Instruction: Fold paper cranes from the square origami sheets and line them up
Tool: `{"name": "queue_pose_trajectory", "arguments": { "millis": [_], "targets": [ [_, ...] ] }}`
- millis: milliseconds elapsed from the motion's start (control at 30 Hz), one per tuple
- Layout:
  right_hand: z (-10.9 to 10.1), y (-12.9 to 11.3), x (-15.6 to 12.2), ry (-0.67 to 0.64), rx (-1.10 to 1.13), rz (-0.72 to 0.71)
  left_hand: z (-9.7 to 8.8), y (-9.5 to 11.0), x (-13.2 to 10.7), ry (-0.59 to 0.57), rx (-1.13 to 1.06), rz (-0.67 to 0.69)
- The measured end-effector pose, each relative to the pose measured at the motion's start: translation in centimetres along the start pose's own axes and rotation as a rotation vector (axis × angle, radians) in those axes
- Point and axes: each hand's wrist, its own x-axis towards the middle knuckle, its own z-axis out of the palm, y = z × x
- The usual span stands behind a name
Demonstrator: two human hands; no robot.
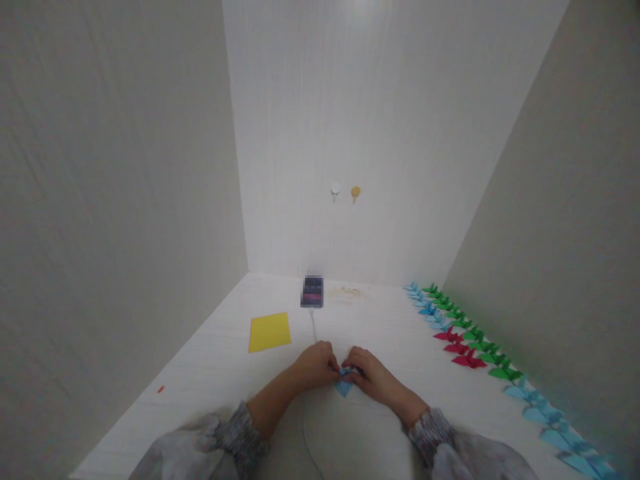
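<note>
- Head view, read as a clock face centred on the folded blue paper, with 12 toward the back wall: this paper is at the near middle of the desk, between the two hands.
- Its visible corner points to 6 o'clock, toward the person; the visible part narrows along a line running roughly from 12 to 6. Fingers cover the upper edge, so the full long axis cannot be told.
- The left hand comes in from 8 o'clock, fingers curled and pinching the paper's upper left edge.
- The right hand comes in from 4 o'clock, thumb and fingers gripping the upper right edge.
- At 10 o'clock a flat yellow sheet lies just beyond the left hand.
- At 11 o'clock is a dark device; a pale cable runs from it toward the left hand.
- At 9 o'clock, well apart, lies a small orange piece.
- From 2 to 4 o'clock, folded paper birds line the right side: green ones, red ones and light blue ones.
</note>
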Motion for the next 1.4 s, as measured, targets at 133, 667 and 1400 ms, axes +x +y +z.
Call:
{"name": "queue_pose_trajectory", "arguments": {
  "millis": [133, 667, 1400],
  "targets": [
    [0.4, -0.1, 0.3, 0.034, 0.014, 0.056, 0.7, -0.5, 0.2, 0.128, -0.011, 0.039],
    [1.5, -0.3, 1.8, 0.433, 0.552, 0.291, 1.6, -0.6, 0.9, 0.178, -1.144, 0.069],
    [-1.9, -0.1, 0.4, 0.079, 0.508, 0.071, 1.1, -0.4, 0.2, 0.12, -1.037, -0.111]
  ]
}}
